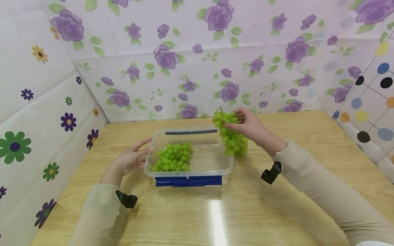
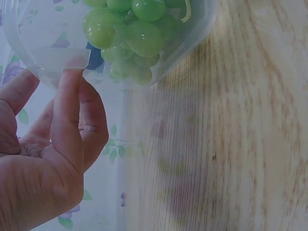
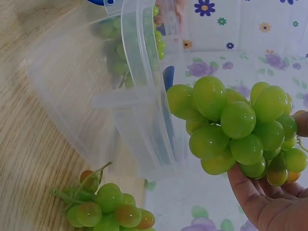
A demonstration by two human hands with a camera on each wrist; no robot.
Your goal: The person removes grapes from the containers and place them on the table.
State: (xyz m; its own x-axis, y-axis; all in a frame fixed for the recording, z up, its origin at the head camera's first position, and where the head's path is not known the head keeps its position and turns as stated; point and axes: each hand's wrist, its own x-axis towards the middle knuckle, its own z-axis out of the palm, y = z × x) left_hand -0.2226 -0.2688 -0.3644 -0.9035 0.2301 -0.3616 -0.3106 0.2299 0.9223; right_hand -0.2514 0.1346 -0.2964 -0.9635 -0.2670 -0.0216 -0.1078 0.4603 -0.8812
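A clear plastic box (image 1: 209, 172) with blue side latches stands uncovered on the table. Green grapes (image 1: 173, 157) lie in its left half. At the box's left end, my left hand (image 1: 130, 159) touches the rim with extended fingers; the left wrist view has a fingertip against the end tab (image 2: 72, 57). My right hand (image 1: 250, 126) holds a bunch of green grapes (image 1: 226, 119) up by the box's right end, gripped between thumb and fingers. Below it, another bunch of grapes (image 3: 108, 209) with a reddish tinge rests on the table outside the box.
The wooden table (image 1: 191, 218) reaches back to a wall covering (image 1: 203, 75) with purple flowers. Patterned sheets also hang at the left and right sides. Each wrist wears a small black camera, such as the right camera (image 1: 271, 173).
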